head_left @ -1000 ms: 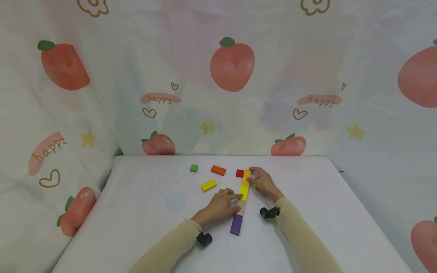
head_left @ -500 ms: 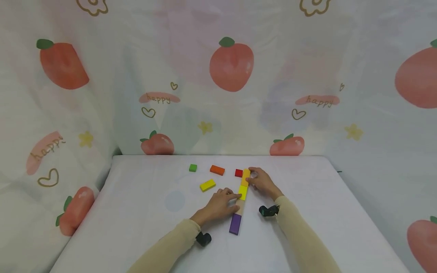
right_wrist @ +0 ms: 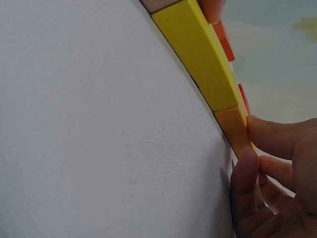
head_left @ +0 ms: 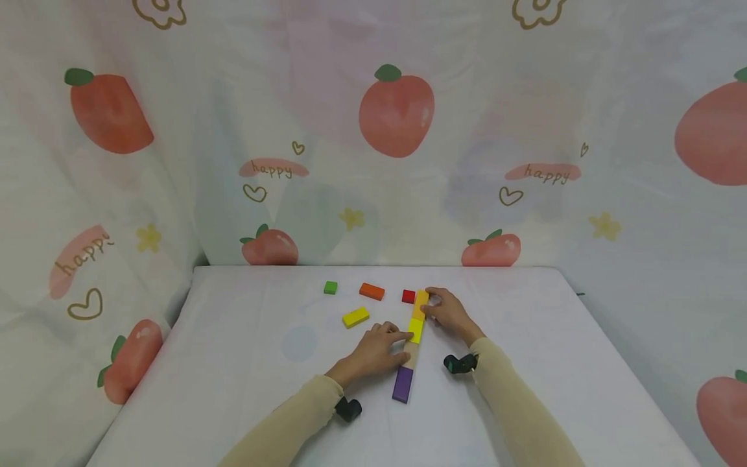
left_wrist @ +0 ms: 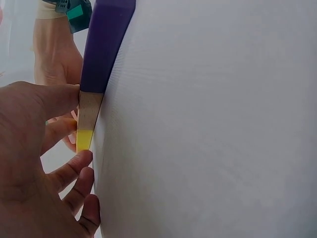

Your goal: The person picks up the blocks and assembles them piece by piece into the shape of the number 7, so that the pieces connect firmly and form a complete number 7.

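A row of blocks runs away from me in the head view: purple (head_left: 403, 384), plain wood (head_left: 411, 354), yellow (head_left: 416, 329) and orange-yellow (head_left: 420, 305), end to end. My left hand (head_left: 373, 351) lies along the row's left side. Its index finger touches the yellow block and its thumb rests against the wooden one; the other fingers are spread loosely, as the left wrist view shows. At the far end, my right hand (head_left: 452, 314) pinches the orange-yellow block with thumb and fingertips (right_wrist: 246, 157). A red block (head_left: 408, 296) stands just left of that end.
Left of the row, a second yellow block (head_left: 356, 317), an orange block (head_left: 371, 291) and a green block (head_left: 331, 287) lie apart on the white tabletop (head_left: 245, 389). A printed curtain (head_left: 327, 214) hangs behind the table's far edge.
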{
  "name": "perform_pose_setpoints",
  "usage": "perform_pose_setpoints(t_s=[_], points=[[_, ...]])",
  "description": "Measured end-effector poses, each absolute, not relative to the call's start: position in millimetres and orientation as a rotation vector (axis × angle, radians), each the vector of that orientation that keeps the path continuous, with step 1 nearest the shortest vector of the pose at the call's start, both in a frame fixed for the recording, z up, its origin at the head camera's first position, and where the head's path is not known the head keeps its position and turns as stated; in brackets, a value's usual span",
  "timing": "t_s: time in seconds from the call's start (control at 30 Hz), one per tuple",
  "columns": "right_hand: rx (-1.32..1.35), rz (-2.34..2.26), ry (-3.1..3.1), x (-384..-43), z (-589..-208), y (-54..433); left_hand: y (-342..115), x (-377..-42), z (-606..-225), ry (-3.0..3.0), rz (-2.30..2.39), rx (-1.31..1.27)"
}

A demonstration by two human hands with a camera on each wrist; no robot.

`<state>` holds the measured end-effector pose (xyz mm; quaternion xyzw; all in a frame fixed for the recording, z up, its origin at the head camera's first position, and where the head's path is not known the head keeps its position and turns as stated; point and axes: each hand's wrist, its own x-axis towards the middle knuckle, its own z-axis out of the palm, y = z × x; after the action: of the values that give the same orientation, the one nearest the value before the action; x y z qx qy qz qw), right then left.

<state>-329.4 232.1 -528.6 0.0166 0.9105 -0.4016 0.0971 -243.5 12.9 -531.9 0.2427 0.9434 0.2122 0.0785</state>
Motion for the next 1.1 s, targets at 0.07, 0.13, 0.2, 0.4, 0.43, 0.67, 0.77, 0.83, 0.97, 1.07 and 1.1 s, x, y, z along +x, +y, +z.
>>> perform_pose_setpoints(t_s=[0.07, 0.13, 0.2, 0.4, 0.43, 0.67, 0.77, 0.83, 0.97, 1.07, 1.1], points=[[0.054, -1.195, 2.695, -329.4, -529.1, 231.9, 13.3, -243.1, -531.8, 2.821, 0.637, 0.724], [0.061, -1.193, 2.689, -329.1, -529.6, 231.6, 13.2, -242.6, -531.7, 2.815, 0.645, 0.720], [0.066, -1.197, 2.682, -328.4, -530.0, 231.0, 12.9, -242.0, -532.3, 2.810, 0.651, 0.721], [0.038, -1.183, 2.694, -325.1, -530.4, 229.9, 11.2, -240.1, -533.2, 2.802, 0.675, 0.730], [0.034, -1.178, 2.699, -324.7, -530.3, 229.7, 10.9, -239.7, -532.9, 2.802, 0.676, 0.729], [0.038, -1.149, 2.718, -324.1, -530.4, 228.8, 10.2, -238.4, -532.5, 2.796, 0.692, 0.727], [0.030, -1.138, 2.725, -323.8, -531.1, 228.8, 10.4, -238.5, -533.6, 2.796, 0.696, 0.726], [0.020, -1.140, 2.728, -322.5, -530.9, 228.9, 10.5, -238.5, -534.7, 2.795, 0.699, 0.724], [0.001, -1.157, 2.729, -319.8, -531.2, 229.5, 10.3, -238.0, -535.5, 2.796, 0.698, 0.727], [-0.012, -1.155, 2.734, -318.4, -531.9, 229.8, 10.0, -236.9, -535.0, 2.800, 0.692, 0.733], [-0.012, -1.151, 2.736, -318.1, -531.8, 229.7, 10.0, -236.6, -534.8, 2.801, 0.692, 0.735]])
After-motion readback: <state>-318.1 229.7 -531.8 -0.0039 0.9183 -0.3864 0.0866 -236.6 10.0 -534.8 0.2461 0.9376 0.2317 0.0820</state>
